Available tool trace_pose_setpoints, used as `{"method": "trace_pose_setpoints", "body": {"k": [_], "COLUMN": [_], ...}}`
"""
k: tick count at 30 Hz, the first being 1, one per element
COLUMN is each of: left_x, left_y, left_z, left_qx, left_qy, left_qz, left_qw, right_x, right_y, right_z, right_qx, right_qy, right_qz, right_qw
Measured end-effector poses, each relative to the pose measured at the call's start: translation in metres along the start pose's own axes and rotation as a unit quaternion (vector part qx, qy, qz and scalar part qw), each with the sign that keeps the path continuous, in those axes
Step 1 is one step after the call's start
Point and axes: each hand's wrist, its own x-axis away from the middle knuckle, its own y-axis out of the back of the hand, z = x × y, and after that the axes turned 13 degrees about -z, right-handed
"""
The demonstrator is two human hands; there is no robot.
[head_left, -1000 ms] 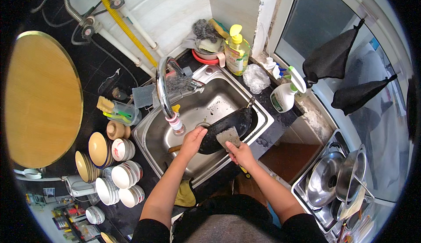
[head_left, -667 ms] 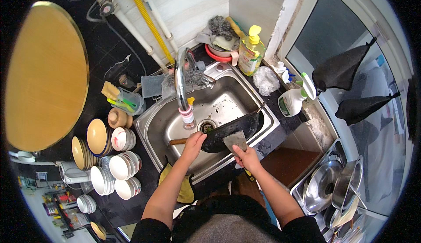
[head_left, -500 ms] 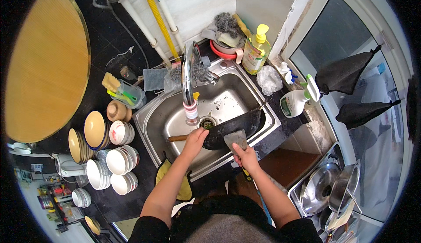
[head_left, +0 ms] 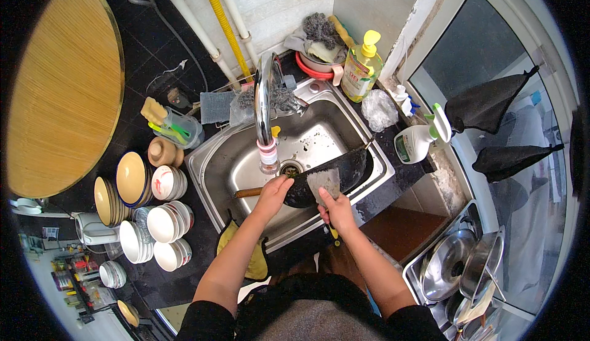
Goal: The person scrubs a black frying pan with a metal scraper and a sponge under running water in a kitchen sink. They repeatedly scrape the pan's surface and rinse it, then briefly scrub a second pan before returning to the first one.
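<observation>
A black wok (head_left: 351, 170) stands tilted in the stainless steel sink (head_left: 212, 169), its wooden handle (head_left: 247, 192) pointing left. My left hand (head_left: 275, 194) is closed on the wok's near-left rim, by the handle. In my right hand (head_left: 338, 210) is a scraper (head_left: 324, 182) with a broad grey blade and a yellow-and-black handle end. Its blade lies over the wok's dark surface; whether it touches cannot be made out. The chrome faucet (head_left: 263, 113) arches above the sink, and dark bits lie on the sink floor. Food scraps sit in the drain (head_left: 290, 170).
Stacked bowls (head_left: 165, 225) and a cup of brushes (head_left: 181, 129) stand left of the sink. A yellow dish soap bottle (head_left: 361, 73) and a white spray bottle (head_left: 415, 143) stand right. A yellow cloth (head_left: 241, 255) hangs at the counter's front edge. Metal pans (head_left: 447, 264) lie lower right.
My right hand has shifted slightly left with the scraper, its blade moving up and left over the wok. My left hand keeps its hold on the wok.
</observation>
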Motion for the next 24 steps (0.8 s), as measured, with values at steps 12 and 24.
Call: {"method": "trace_pose_setpoints", "body": {"k": [12, 24], "left_x": [0.002, -0.005], "left_y": [0.002, 0.002], "left_z": [-0.013, -0.013], "left_qx": [-0.01, 0.011], "left_qy": [-0.009, -0.003], "left_qz": [-0.015, -0.017], "left_qw": [1.0, 1.0], "right_x": [0.013, 0.014], "right_y": [0.004, 0.003], "right_z": [-0.014, -0.011], "right_qx": [-0.055, -0.145], "right_qy": [-0.058, -0.148], "right_qz": [0.009, 0.02], "right_qw": [0.997, 0.978]}}
